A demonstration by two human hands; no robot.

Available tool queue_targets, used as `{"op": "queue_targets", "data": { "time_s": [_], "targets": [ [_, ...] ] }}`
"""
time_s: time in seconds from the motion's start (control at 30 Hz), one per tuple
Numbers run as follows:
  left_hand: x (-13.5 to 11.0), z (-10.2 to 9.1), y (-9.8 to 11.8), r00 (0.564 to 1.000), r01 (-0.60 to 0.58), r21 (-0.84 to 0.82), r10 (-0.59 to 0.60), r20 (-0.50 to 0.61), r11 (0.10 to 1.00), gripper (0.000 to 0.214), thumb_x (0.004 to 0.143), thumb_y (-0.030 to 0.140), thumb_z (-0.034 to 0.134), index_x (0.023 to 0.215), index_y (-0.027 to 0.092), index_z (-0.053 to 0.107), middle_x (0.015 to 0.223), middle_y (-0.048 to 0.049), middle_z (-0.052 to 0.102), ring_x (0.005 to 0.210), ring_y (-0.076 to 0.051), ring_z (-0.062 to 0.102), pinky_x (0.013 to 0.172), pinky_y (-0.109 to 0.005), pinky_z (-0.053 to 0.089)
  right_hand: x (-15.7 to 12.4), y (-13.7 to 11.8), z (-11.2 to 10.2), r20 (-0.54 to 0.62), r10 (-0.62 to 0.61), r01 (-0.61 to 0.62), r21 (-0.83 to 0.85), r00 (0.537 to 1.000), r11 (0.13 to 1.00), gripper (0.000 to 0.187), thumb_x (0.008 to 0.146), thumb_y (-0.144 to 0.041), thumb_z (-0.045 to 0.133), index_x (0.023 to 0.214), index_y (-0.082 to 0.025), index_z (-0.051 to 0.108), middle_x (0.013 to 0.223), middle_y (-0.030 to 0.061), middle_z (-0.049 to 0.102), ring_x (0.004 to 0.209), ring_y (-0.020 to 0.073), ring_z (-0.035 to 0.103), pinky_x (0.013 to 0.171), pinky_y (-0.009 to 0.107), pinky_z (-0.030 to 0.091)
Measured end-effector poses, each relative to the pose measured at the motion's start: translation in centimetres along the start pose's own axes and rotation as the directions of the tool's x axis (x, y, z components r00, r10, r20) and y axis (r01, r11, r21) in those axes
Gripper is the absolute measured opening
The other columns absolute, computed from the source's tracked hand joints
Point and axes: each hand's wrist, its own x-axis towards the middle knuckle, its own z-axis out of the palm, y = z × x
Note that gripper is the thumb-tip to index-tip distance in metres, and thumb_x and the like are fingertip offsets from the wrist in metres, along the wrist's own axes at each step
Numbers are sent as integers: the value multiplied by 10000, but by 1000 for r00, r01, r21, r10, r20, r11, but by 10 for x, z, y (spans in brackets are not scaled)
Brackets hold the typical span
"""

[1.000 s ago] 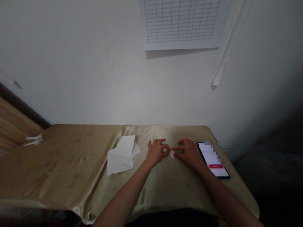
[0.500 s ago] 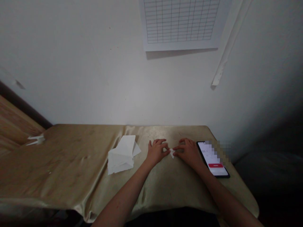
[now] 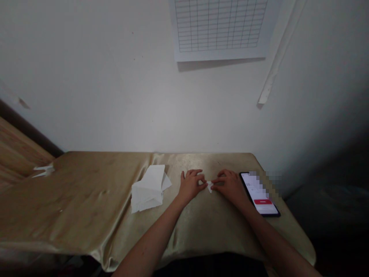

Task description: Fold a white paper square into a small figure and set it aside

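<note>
The small paper piece (image 3: 209, 187) is sitting at the centre of this layout, between the fingertips of both hands; whether it is resting on the cloth or being held just above it, I cannot tell. At its nine o'clock the left hand (image 3: 190, 184) is pinching an edge, thumb and forefinger almost together. At three o'clock the right hand (image 3: 230, 184) is gripping the other side with thumb and forefinger, only a narrow gap showing between them. The facing pinches are probably steadying something too slight for whole palms (the remaining fingers are arching clear, likely to leave the paper visible).

Farther out at nine o'clock, beyond the left hand, loose white paper sheets (image 3: 148, 192) are overlapping in a heap, seemingly set aside so the middle is free while they are remaining within reach. Just past three o'clock, a phone (image 3: 263, 206) is lying screen up beside the right hand, presumably so it can be glanced at. The gold cloth (image 3: 86, 192) is covering the table underneath everything. At twelve o'clock a printed grid (image 3: 220, 29) is hanging on the wall (image 3: 115, 96), with a white strip (image 3: 271, 80) slanting at one o'clock.
</note>
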Motion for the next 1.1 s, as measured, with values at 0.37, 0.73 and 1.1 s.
{"op": "queue_targets", "data": {
  "time_s": [0.37, 0.73, 1.1],
  "targets": [
    [1, 1, 0, 1000, 10, -22, -10, -18, 1000, 105, 848, 404, 735, 900, 316, 711, 1416, 48, 589, 1348, -272, 449, 1159, -705, 150, -1, 5, 4, -37, -15, 17, 40, 999, 999, 134, 767, -416, 797, 884, -353, 811, 1119, 34, 694, 1096, 273, 578, 993, 435, 377],
    [2, 0, 2, 999, 27, -52, -28, -19, 998, 167, 824, 360, 756, 940, 283, 664, 1375, 16, 610, 1337, -272, 457, 1161, -692, 134, 0, 5, 7, -56, -2, 6, 82, 998, 997, 166, 767, -403, 782, 898, -302, 789, 1126, 43, 687, 1123, 287, 564, 1017, 459, 338],
    [3, 1, 1, 999, 23, -72, -25, -38, 997, 187, 806, 334, 776, 900, 254, 635, 1321, 7, 631, 1311, -265, 483, 1151, -683, 155, 5, 12, 20, -96, -33, 40, 68, 995, 997, 143, 879, -342, 650, 885, -259, 766, 1071, 54, 674, 1082, 247, 570, 1021, 437, 351]
  ]
}}
